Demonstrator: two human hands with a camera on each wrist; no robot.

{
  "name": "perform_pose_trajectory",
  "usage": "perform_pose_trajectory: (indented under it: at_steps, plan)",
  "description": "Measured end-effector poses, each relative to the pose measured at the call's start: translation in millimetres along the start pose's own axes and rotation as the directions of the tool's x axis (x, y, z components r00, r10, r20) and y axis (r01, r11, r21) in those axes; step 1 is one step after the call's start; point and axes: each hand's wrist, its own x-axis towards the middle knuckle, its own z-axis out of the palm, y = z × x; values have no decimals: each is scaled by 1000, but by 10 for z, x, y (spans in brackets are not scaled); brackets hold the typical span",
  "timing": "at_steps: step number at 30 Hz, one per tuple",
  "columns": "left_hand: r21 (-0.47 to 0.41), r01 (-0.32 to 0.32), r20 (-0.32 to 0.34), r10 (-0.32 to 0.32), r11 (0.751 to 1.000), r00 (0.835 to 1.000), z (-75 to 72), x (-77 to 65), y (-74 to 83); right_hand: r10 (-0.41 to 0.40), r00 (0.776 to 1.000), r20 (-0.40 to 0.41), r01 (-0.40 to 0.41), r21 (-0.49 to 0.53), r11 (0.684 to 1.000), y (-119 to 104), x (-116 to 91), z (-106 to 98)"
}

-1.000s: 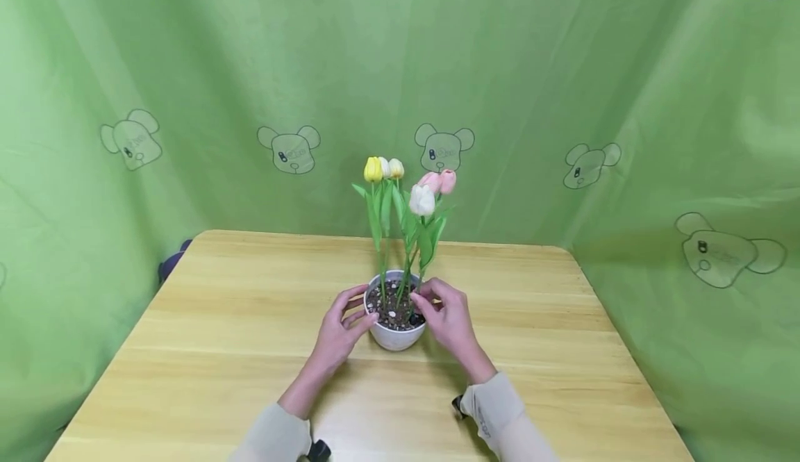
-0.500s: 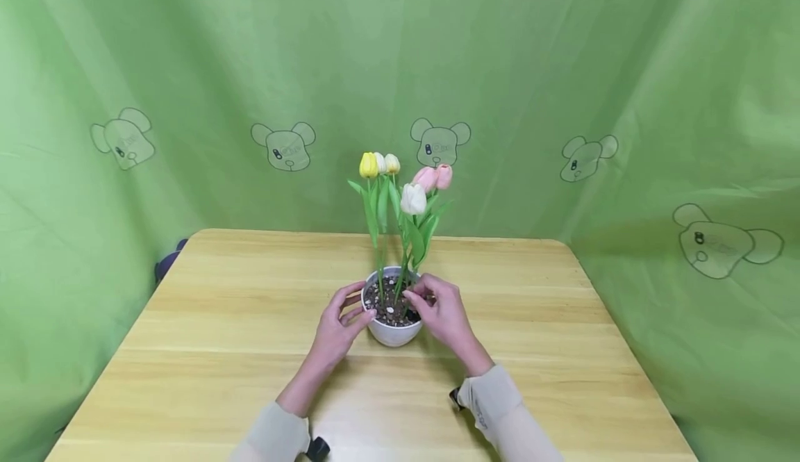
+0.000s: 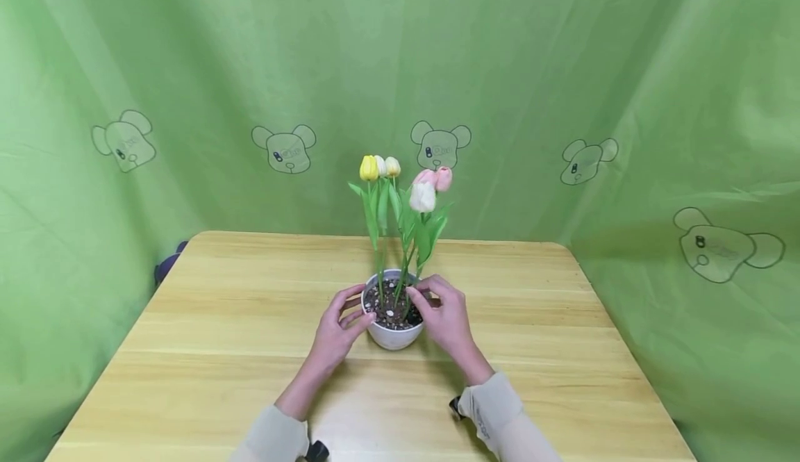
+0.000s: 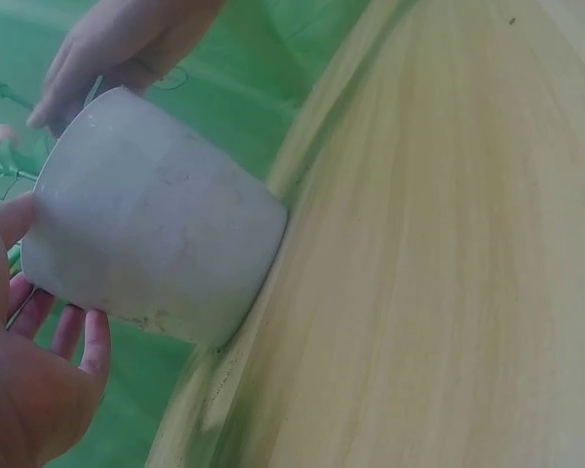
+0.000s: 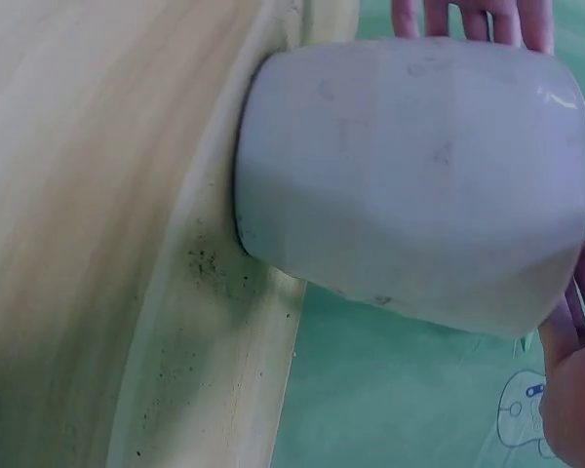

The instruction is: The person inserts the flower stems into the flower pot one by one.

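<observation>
A round white flower pot (image 3: 395, 339) of dark soil (image 3: 390, 309) stands on the table. Yellow, cream and pink tulips (image 3: 369, 168) rise from it on green stems. The left hand (image 3: 336, 330) holds the pot's left side, thumb at the near rim; the left wrist view shows its fingers (image 4: 96, 341) against the pot wall. At the right rim, the right hand (image 3: 448, 312) pinches the white tulip (image 3: 422, 198) low on its stem, close over the soil. Its fingertips are partly hidden behind the thumb and the pot in the wrist views.
The wooden table (image 3: 250, 295) has rounded far corners. A green curtain (image 3: 525, 87) printed with bear heads hangs behind it and at both sides. Dark soil crumbs (image 5: 207, 263) lie beside the pot's base in the right wrist view.
The white tulip leaned left half a second ago and has swung back right, with the right hand shifting slightly. The left hand stays on the pot.
</observation>
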Motion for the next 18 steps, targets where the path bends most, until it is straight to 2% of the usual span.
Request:
perform_pose_trajectory:
  at_steps: [3,7,10,14,18]
  plan:
    - [2,-1,4,1,1000,1000,1,9,-2,77,997,-23,-74,122,990,-2,30,-41]
    - [-3,12,1,-12,1000,1000,3,-1,-10,182,983,-19,-169,293,941,42,55,-79]
    - [-2,15,-3,-15,1000,1000,6,-1,-10,227,974,-6,-211,351,912,87,64,-98]
    - [0,1,-2,-1,1000,1000,3,4,-13,226,974,16,-215,373,903,126,58,-117]
    - [-3,-10,1,10,1000,1000,2,4,-11,185,982,47,-189,365,912,165,44,-131]
